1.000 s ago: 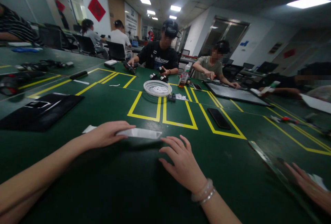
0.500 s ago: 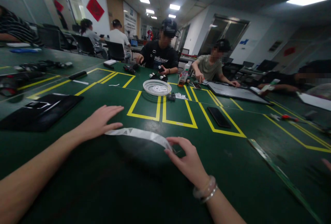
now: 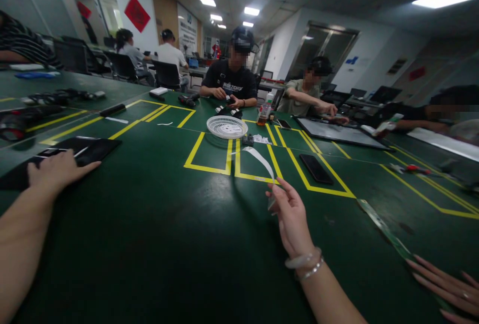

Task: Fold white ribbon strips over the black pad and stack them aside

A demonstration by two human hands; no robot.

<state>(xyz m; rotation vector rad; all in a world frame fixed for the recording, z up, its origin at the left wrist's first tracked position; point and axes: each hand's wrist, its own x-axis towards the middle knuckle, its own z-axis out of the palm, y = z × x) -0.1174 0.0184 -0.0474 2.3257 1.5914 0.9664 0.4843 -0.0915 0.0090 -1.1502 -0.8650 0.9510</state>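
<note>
My right hand (image 3: 292, 211) pinches one end of a thin white strip (image 3: 258, 157) between thumb and fingers. The strip curves up and away to the left, its far end free above the table. At the left, my left hand (image 3: 58, 171) is over the near right part of a flat black panel (image 3: 99, 147) with white lines on it. Its thumb is stretched to the right and nothing shows in its grip; I cannot tell whether it touches the panel.
A round white slotted basket (image 3: 227, 127) stands in front of a seated person. A black phone (image 3: 316, 168) lies inside yellow tape. Another person's hand (image 3: 445, 284) rests by a long green strip (image 3: 385, 229) at right. Black tools (image 3: 30, 114) lie at far left.
My left hand has let go of the white strip and moved left to the black panel. My right hand has shifted right with the strip. Another person's hand has come in at lower right.
</note>
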